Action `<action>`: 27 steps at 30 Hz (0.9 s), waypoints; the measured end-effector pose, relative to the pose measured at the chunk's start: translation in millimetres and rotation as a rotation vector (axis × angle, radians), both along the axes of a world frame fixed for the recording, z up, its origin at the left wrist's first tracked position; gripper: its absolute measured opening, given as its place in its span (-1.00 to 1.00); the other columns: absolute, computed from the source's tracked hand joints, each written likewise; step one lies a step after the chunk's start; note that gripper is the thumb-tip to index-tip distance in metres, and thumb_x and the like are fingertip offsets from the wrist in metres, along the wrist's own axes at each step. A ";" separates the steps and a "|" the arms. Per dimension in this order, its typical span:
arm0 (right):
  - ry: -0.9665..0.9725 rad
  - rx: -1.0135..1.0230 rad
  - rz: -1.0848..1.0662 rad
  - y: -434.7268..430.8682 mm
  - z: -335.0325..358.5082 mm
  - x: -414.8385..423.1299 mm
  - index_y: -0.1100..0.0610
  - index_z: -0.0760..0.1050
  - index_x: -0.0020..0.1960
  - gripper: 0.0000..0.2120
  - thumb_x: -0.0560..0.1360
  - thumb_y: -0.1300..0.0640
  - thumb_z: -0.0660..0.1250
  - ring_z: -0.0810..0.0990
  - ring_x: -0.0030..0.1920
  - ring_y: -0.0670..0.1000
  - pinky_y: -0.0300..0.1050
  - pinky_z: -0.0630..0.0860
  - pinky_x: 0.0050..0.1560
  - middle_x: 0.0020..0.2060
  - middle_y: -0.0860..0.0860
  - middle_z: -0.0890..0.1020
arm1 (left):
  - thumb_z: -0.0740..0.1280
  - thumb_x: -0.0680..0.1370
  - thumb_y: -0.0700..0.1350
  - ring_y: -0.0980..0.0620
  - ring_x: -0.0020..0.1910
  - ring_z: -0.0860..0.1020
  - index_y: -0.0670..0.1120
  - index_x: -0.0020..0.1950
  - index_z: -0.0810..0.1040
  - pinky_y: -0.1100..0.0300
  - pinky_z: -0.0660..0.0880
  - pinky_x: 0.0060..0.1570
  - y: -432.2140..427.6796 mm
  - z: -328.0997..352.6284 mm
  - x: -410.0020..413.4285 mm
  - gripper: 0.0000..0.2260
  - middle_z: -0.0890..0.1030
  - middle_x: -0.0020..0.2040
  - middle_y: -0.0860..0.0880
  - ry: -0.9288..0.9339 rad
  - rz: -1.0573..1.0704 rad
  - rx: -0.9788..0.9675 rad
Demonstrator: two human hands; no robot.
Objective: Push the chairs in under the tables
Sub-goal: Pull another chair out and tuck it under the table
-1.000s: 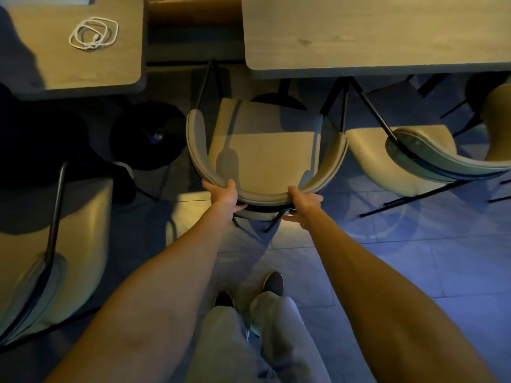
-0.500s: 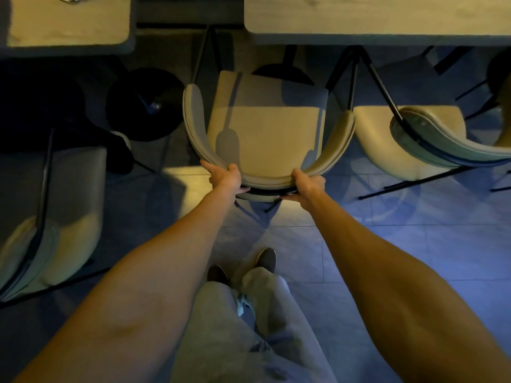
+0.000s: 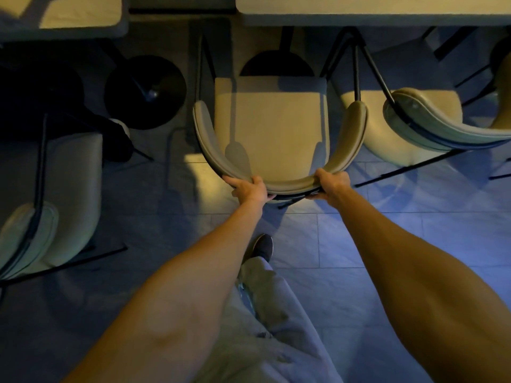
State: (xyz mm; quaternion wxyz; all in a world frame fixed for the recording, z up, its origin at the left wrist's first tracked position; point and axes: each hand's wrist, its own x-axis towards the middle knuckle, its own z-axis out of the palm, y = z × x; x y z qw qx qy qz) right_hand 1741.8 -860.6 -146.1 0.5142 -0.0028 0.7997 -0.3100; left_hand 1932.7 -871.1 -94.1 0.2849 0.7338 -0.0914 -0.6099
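Observation:
A beige chair [image 3: 272, 128] with a curved backrest stands straight ahead of me, its seat facing the long wooden table [image 3: 373, 12] at the top right. My left hand [image 3: 250, 189] grips the left part of the backrest's rear curve. My right hand [image 3: 330, 185] grips the right part of the same curve. The seat's front edge lies short of the table edge, near the table's dark round base [image 3: 276, 66].
A second beige chair [image 3: 431, 125] stands to the right, a third chair [image 3: 55, 200] at the left. A smaller table [image 3: 80, 16] sits top left above a black round base [image 3: 145, 91]. My shoe [image 3: 262, 246] rests on the tiled floor.
Both hands kept their grip on the backrest while the chair slid forward toward the long table. I stepped after it, and the tables moved up and partly out of view.

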 end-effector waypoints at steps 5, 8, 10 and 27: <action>-0.008 0.009 0.026 14.7 -1.8 -7.7 0.25 0.39 0.31 -0.54 0.48 0.22 0.46 0.71 -0.09 0.29 0.17 0.67 -0.39 0.11 0.29 0.61 | 0.23 0.63 -0.29 -0.31 0.33 0.38 0.21 0.58 -0.09 -0.33 0.60 0.06 16.2 1.3 -4.7 -0.28 0.19 0.48 -0.21 -0.025 -0.028 0.008; -0.009 -0.005 0.017 17.8 -1.9 -7.8 0.25 0.38 0.31 -0.55 0.49 0.23 0.44 0.69 -0.05 0.30 0.23 0.67 -0.37 0.12 0.29 0.60 | 0.27 0.61 -0.30 -0.29 0.34 0.40 0.11 0.56 -0.01 -0.25 0.63 0.04 13.4 2.3 2.5 -0.33 0.24 0.47 -0.22 -0.030 -0.034 0.028; 0.000 -0.020 0.011 18.8 -1.0 -4.8 0.24 0.36 0.32 -0.56 0.50 0.23 0.42 0.67 0.00 0.32 0.31 0.66 -0.35 0.15 0.29 0.58 | 0.30 0.61 -0.29 -0.26 0.34 0.42 0.07 0.58 -0.02 -0.17 0.65 0.05 5.2 5.0 12.6 -0.30 0.28 0.48 -0.21 -0.045 -0.064 0.047; -0.008 -0.045 0.035 27.4 -2.0 -5.8 0.25 0.34 0.34 -0.58 0.52 0.27 0.38 0.66 0.03 0.31 0.14 0.65 -0.42 0.15 0.30 0.57 | 0.30 0.61 -0.32 -0.26 0.41 0.39 0.14 0.62 -0.11 -0.10 0.68 -0.03 -4.6 6.4 37.3 -0.21 0.26 0.53 -0.15 -0.008 -0.152 0.091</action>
